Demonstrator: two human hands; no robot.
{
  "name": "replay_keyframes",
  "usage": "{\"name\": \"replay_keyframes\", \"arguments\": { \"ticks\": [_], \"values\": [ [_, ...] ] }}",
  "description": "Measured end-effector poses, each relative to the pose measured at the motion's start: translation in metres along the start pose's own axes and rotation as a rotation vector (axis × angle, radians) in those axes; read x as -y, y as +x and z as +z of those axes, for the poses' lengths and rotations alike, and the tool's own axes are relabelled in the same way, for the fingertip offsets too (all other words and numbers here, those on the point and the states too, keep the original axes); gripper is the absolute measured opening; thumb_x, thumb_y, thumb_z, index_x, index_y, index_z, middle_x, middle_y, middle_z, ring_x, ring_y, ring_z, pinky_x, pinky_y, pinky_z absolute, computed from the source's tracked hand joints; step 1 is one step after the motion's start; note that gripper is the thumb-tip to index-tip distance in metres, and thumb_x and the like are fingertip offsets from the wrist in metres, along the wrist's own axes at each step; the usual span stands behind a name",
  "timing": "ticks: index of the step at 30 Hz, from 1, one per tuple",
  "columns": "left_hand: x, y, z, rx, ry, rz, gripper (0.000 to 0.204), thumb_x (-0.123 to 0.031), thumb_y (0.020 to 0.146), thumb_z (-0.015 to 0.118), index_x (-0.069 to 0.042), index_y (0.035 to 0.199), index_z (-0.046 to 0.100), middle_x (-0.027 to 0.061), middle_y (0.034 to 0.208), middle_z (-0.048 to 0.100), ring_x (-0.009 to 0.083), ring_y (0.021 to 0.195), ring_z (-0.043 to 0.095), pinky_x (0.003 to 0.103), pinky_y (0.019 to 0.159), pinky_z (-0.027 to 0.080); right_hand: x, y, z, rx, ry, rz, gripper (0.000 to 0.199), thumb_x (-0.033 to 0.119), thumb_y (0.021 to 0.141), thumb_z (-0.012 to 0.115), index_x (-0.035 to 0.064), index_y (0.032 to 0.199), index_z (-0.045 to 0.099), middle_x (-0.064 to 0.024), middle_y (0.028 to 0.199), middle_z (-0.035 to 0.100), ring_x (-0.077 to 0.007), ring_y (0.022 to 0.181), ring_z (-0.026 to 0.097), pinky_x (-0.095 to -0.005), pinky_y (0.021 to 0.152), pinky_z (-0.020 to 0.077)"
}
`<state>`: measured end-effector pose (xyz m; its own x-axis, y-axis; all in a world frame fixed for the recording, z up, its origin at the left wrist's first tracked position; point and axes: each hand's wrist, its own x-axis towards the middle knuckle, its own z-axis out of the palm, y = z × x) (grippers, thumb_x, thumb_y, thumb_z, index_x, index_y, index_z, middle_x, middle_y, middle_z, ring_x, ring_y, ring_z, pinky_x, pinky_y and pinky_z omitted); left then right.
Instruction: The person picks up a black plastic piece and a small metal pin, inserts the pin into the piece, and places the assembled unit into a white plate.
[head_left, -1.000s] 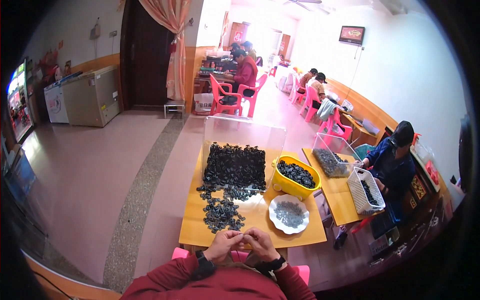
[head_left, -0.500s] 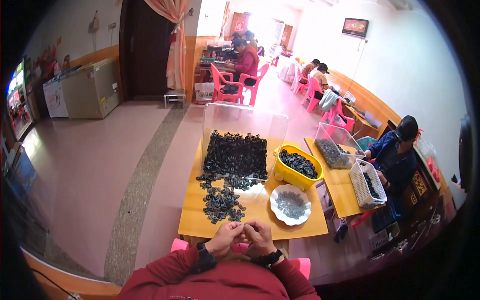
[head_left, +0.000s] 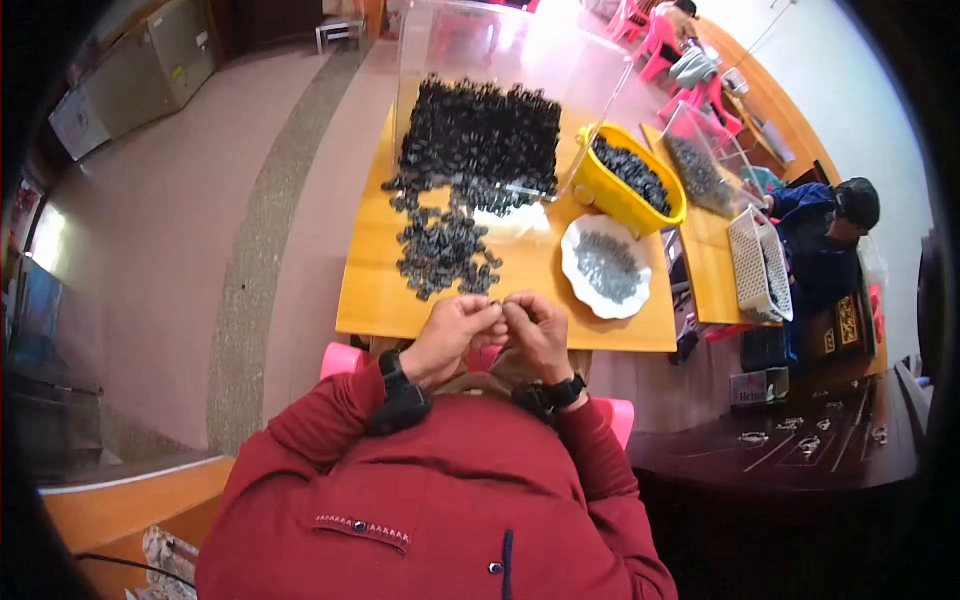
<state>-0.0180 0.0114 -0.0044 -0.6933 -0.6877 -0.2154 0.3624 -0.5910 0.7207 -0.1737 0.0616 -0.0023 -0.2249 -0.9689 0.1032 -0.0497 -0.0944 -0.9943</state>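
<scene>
Over the near edge of the wooden table, my left hand and my right hand meet with fingertips pinched together. What sits between the fingers is too small and too covered to make out. Just beyond them lies a loose heap of small black plastic parts. It runs back to a clear plastic box on its side, with a dense black pile inside. A white scalloped plate of small translucent grey pieces rests right of my hands. Behind it, a yellow tub holds more black parts.
At a second table on the right, a person in dark blue sits by a white perforated basket and a clear bin of dark parts. Pink chairs stand around. A dark cabinet top lies at lower right.
My view has tipped downward, so the table and my hands appear higher in the picture. Both hands stay pinched together, fingers slightly shifted.
</scene>
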Motion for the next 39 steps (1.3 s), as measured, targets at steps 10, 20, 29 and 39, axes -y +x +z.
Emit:
{"name": "replay_keyframes", "arguments": {
  "ticks": [10, 20, 29, 39],
  "values": [
    [0.005, -0.007, -0.003, -0.012, -0.061, -0.023, 0.016, -0.01, 0.096, 0.053, 0.003, 0.101, 0.059, 0.0076, 0.091, 0.062, 0.0139, 0.078, 0.064, 0.024, 0.073, 0.056, -0.014, -0.006, -0.006, 0.016, 0.06, 0.049, 0.008, 0.006, 0.091, 0.061, 0.0, 0.095, 0.062, 0.0013, 0.085, 0.062, -0.0042, 0.075, 0.056, -0.018, 0.067, 0.0467],
    [0.006, -0.006, -0.006, -0.021, -0.062, -0.034, 0.015, -0.012, 0.096, 0.054, 0.0, 0.102, 0.06, 0.0046, 0.089, 0.063, 0.0116, 0.08, 0.063, 0.026, 0.075, 0.057, -0.01, -0.004, -0.005, 0.05, -0.004, 0.016, 0.007, 0.006, 0.09, 0.061, -0.0003, 0.094, 0.063, 0.0016, 0.083, 0.062, -0.004, 0.074, 0.056, -0.0186, 0.067, 0.0471],
    [0.006, -0.005, -0.007, -0.028, -0.052, -0.038, 0.014, -0.012, 0.096, 0.054, 0.0, 0.099, 0.06, 0.0046, 0.089, 0.063, 0.0116, 0.078, 0.063, 0.026, 0.074, 0.056, -0.008, -0.003, -0.006, 0.063, -0.028, 0.031, 0.008, 0.007, 0.091, 0.061, -0.0003, 0.092, 0.063, 0.0031, 0.079, 0.061, -0.003, 0.07, 0.054, -0.0178, 0.062, 0.0453],
    [0.006, -0.006, -0.007, -0.035, -0.028, -0.04, 0.013, -0.012, 0.095, 0.055, 0.0, 0.097, 0.06, 0.005, 0.088, 0.062, 0.0114, 0.077, 0.062, 0.025, 0.072, 0.056, -0.006, -0.003, -0.008, 0.108, -0.02, 0.039, 0.008, 0.008, 0.092, 0.061, 0.0004, 0.092, 0.062, 0.0032, 0.079, 0.061, -0.0025, 0.069, 0.054, -0.0173, 0.061, 0.0453]
  ]
}}
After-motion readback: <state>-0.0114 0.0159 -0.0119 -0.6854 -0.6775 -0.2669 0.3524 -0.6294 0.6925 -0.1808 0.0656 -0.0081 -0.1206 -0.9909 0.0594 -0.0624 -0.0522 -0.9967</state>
